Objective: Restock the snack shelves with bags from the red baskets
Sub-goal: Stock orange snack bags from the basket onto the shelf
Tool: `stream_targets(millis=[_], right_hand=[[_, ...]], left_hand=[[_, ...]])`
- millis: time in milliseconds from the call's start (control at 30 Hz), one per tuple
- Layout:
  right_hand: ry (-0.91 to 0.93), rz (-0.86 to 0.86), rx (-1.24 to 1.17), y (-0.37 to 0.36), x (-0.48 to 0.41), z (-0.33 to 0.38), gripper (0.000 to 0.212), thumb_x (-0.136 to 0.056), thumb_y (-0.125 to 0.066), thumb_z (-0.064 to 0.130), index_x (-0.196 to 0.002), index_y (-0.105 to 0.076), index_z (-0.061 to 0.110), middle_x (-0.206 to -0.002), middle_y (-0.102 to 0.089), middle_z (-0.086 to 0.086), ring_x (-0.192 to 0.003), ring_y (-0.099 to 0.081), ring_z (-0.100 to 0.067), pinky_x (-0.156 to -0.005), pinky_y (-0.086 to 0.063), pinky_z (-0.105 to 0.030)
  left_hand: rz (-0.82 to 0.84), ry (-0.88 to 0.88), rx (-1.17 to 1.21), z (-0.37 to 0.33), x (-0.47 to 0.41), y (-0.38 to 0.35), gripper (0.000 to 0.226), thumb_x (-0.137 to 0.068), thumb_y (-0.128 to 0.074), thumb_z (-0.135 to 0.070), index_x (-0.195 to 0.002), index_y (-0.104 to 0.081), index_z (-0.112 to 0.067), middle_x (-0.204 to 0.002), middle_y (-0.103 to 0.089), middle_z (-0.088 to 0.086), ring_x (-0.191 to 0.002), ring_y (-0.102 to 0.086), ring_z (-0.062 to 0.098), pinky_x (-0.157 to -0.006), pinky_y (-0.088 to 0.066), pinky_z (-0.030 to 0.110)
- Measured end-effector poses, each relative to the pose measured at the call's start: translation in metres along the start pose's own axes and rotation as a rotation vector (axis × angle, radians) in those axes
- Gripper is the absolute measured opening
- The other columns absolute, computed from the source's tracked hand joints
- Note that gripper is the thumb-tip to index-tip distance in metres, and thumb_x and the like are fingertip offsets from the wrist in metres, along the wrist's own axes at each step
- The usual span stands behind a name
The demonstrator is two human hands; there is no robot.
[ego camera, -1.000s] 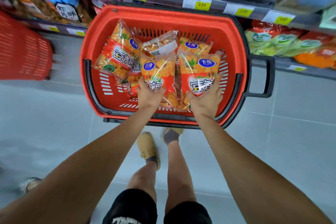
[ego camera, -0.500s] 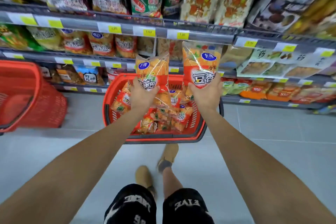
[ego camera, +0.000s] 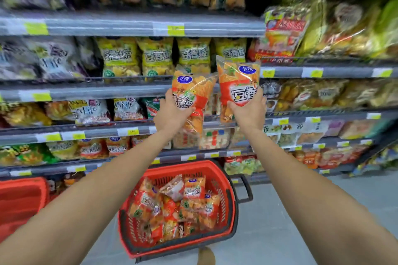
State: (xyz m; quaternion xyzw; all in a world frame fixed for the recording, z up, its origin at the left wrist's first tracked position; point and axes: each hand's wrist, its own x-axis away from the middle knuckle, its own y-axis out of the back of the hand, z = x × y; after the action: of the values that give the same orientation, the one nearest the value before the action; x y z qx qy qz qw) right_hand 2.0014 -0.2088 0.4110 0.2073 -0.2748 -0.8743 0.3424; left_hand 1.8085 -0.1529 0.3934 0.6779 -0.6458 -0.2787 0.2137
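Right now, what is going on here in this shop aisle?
A person is restocking snacks. The left hand grips one orange snack bag and the right hand grips a second orange bag, both held up in front of the shelves. On the floor below, a red basket holds many similar bags, not yet shelved.

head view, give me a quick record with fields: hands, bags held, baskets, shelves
left hand: grips an orange snack bag, raised before the shelves
right hand: grips a second orange snack bag, slightly higher
centre basket: red, on the floor, holding more orange bags
other basket: red, at the left edge, contents not visible
shelf state: stocked with snack bags, yellow price tags on the edges
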Motion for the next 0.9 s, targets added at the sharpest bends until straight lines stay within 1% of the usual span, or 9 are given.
stream_targets(millis=[167, 233, 333, 400, 467, 567, 667, 800, 900], right_hand=[[0.079, -0.101, -0.056, 0.024, -0.039, 0.045, 0.097, -0.076, -0.074, 0.050, -0.149, -0.021, 0.015, -0.145, -0.038, -0.009, -0.135, -0.031, -0.032, -0.100, -0.039, -0.047], [0.099, -0.127, -0.062, 0.030, -0.054, 0.062, 0.097, -0.077, -0.073, 0.051, -0.150, -0.019, 0.015, -0.147, -0.035, -0.008, -0.136, -0.030, -0.031, -0.099, -0.040, -0.047], [0.131, -0.143, -0.086, 0.033, -0.081, 0.089, 0.097, -0.078, -0.072, 0.051, -0.150, -0.018, 0.015, -0.149, -0.032, -0.007, -0.137, -0.028, -0.031, -0.098, -0.041, -0.046], [0.156, -0.157, -0.120, 0.032, -0.099, 0.107, 0.097, -0.077, -0.072, 0.051, -0.150, -0.019, 0.016, -0.149, -0.033, -0.006, -0.137, -0.028, -0.031, -0.099, -0.041, -0.047], [0.190, -0.181, -0.134, 0.031, -0.117, 0.124, 0.093, -0.076, -0.073, 0.050, -0.148, -0.023, 0.020, -0.145, -0.038, -0.005, -0.133, -0.032, -0.030, -0.095, -0.042, -0.045], [0.237, -0.227, -0.122, 0.030, -0.142, 0.144, 0.087, -0.075, -0.074, 0.051, -0.144, -0.028, 0.026, -0.137, -0.045, -0.003, -0.126, -0.039, -0.029, -0.087, -0.043, -0.042], [0.253, -0.246, -0.094, 0.031, -0.170, 0.162, 0.085, -0.076, -0.071, 0.053, -0.145, -0.028, 0.026, -0.134, -0.045, -0.005, -0.125, -0.039, -0.029, -0.079, -0.042, -0.039], [0.280, -0.281, -0.035, 0.032, -0.207, 0.181, 0.088, -0.076, -0.069, 0.057, -0.146, -0.029, 0.023, -0.132, -0.047, -0.008, -0.121, -0.040, -0.030, -0.074, -0.040, -0.036], [0.278, -0.291, -0.014, 0.030, -0.233, 0.189, 0.086, -0.075, -0.069, 0.058, -0.144, -0.031, 0.023, -0.130, -0.047, -0.009, -0.120, -0.040, -0.030, -0.071, -0.038, -0.036]], left_hand=[[-0.109, -0.062, 0.032, -0.049, -0.033, 0.027, 0.088, -0.073, -0.069, -0.060, -0.143, -0.028, -0.026, -0.136, -0.048, 0.006, -0.117, -0.054, 0.029, -0.085, -0.048, 0.043], [-0.149, -0.100, 0.075, -0.066, -0.049, 0.037, 0.086, -0.070, -0.071, -0.059, -0.140, -0.031, -0.028, -0.132, -0.051, 0.003, -0.114, -0.056, 0.027, -0.085, -0.050, 0.043], [-0.206, -0.145, 0.078, -0.093, -0.073, 0.051, 0.085, -0.073, -0.072, -0.056, -0.142, -0.028, -0.033, -0.128, -0.050, 0.003, -0.112, -0.055, 0.025, -0.076, -0.043, 0.033], [-0.246, -0.171, 0.073, -0.112, -0.090, 0.060, 0.087, -0.076, -0.070, -0.055, -0.147, -0.023, -0.033, -0.130, -0.045, 0.006, -0.114, -0.052, 0.026, -0.074, -0.039, 0.032], [-0.293, -0.187, 0.062, -0.130, -0.107, 0.068, 0.089, -0.078, -0.069, -0.054, -0.149, -0.020, -0.031, -0.130, -0.043, 0.007, -0.115, -0.051, 0.028, -0.076, -0.041, 0.035], [-0.349, -0.176, 0.039, -0.154, -0.131, 0.074, 0.089, -0.077, -0.068, -0.056, -0.149, -0.020, -0.031, -0.128, -0.040, 0.010, -0.115, -0.048, 0.031, -0.082, -0.044, 0.040], [-0.381, -0.138, 0.047, -0.176, -0.153, 0.077, 0.087, -0.076, -0.068, -0.058, -0.147, -0.024, -0.032, -0.130, -0.037, 0.010, -0.122, -0.038, 0.031, -0.086, -0.041, 0.042], [-0.403, -0.085, 0.076, -0.209, -0.182, 0.073, 0.084, -0.075, -0.070, -0.055, -0.144, -0.028, -0.033, -0.135, -0.034, 0.010, -0.127, -0.031, 0.030, -0.087, -0.040, 0.046], [-0.415, -0.060, 0.090, -0.232, -0.204, 0.064, 0.080, -0.077, -0.071, -0.051, -0.142, -0.029, -0.028, -0.136, -0.033, 0.012, -0.127, -0.031, 0.031, -0.083, -0.041, 0.046]])
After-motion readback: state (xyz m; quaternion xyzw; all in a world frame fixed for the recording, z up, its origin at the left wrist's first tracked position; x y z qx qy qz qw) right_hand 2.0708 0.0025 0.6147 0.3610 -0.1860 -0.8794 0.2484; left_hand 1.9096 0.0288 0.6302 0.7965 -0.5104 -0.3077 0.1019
